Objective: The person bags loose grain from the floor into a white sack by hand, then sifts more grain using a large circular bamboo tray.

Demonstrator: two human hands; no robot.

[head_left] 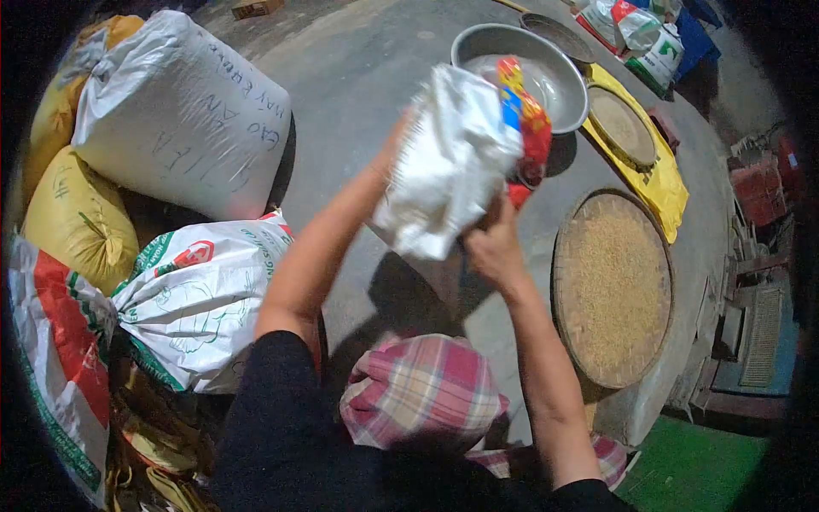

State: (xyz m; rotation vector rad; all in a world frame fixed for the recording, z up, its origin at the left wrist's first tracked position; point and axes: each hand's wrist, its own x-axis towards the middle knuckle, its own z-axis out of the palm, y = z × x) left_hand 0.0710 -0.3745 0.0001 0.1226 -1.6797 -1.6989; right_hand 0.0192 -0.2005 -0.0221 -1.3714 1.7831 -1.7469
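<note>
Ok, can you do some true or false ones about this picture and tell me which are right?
1. The right hand is on the crumpled white bag. True.
2. The grain is in a square box. False: it lies on a round tray.
3. The metal bowl is on the floor. True.
4. The checked cloth is all blue. False: it's pinkish red and cream.
5. The big white sack has writing on it. True.

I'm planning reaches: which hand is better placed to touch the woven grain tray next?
Probably the right hand: it's at the side of the held white sack nearer the woven grain tray; the left forearm meets the opposite side.
</note>
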